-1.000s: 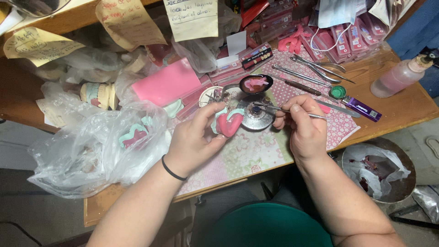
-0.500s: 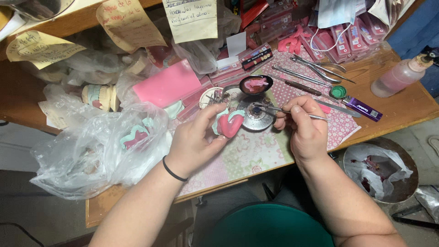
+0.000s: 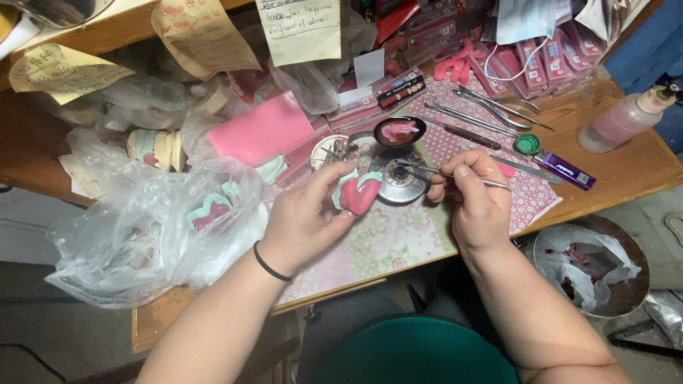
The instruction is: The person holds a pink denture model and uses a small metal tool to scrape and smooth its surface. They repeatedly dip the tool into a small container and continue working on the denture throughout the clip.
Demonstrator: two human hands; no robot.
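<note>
My left hand (image 3: 302,217) grips a pink wax denture on a pale green cast (image 3: 358,192), held tilted just above the patterned mat (image 3: 384,245). My right hand (image 3: 473,195) pinches a thin metal instrument (image 3: 455,174) like a pen; its tip points left over a small round metal burner (image 3: 400,181), close to the denture. A black spoon holding pink wax (image 3: 398,131) lies just behind the burner.
A clear plastic bag with a green and pink cast (image 3: 206,213) lies at left. Metal tools (image 3: 491,110), a purple lighter (image 3: 564,169), a green cap (image 3: 527,144), a pink slab (image 3: 260,129) and a plastic bottle (image 3: 626,121) surround the mat. A bin with a bag (image 3: 587,267) stands lower right.
</note>
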